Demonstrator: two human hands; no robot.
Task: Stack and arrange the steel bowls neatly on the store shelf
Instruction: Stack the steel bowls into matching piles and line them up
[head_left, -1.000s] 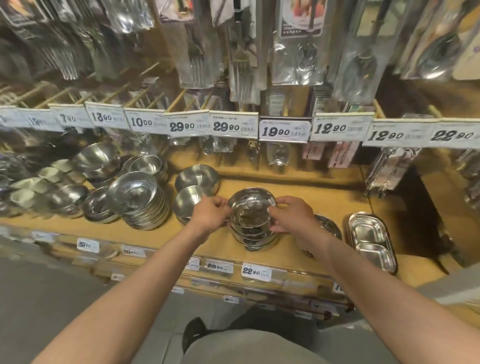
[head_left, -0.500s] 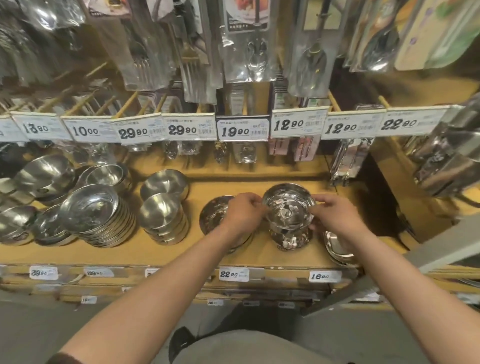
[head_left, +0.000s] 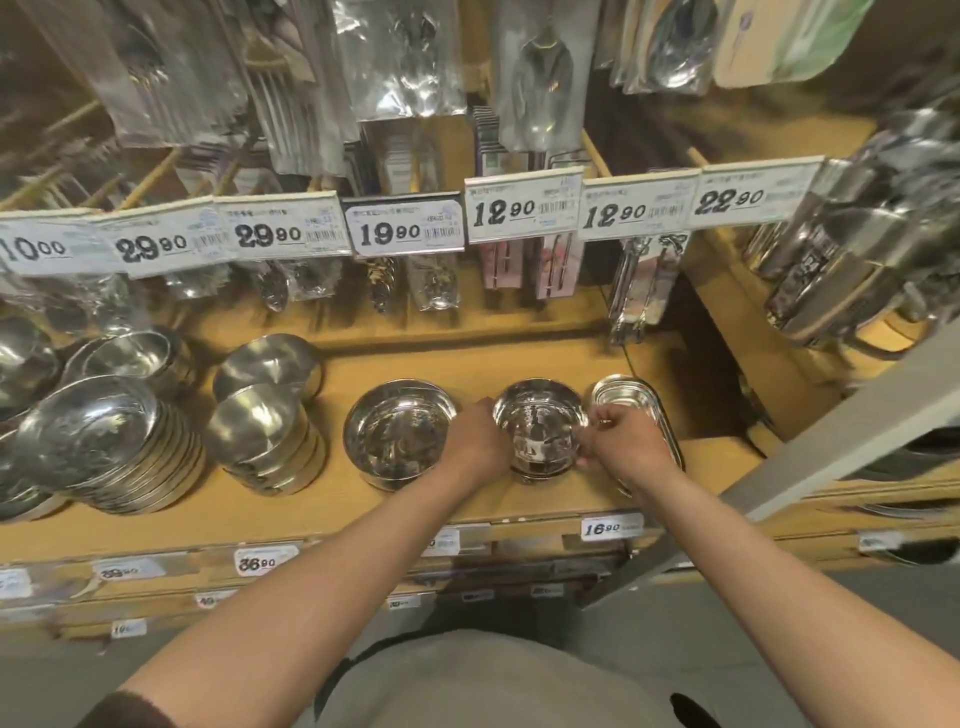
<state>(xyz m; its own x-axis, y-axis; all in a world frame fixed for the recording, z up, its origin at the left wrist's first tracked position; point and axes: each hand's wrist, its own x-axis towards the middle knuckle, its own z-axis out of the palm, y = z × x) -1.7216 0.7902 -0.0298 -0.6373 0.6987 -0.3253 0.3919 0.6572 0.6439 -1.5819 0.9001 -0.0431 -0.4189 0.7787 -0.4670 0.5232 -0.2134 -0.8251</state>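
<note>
Steel bowls (head_left: 540, 428) sat stacked on the shelf (head_left: 519, 364); left hand (head_left: 480, 441) and right hand (head_left: 621, 441) each grasped the rim, likely steadying the column between neighbouring dishes.

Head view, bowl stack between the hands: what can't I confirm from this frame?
- How many bowls are in the held stack: left hand and right hand cover its sides.
- Oval tray: its near end is behind the right hand.
- Price tag under the left forearm: digits covered.
- Small print on the hanging tags: too small, blurred.
</note>
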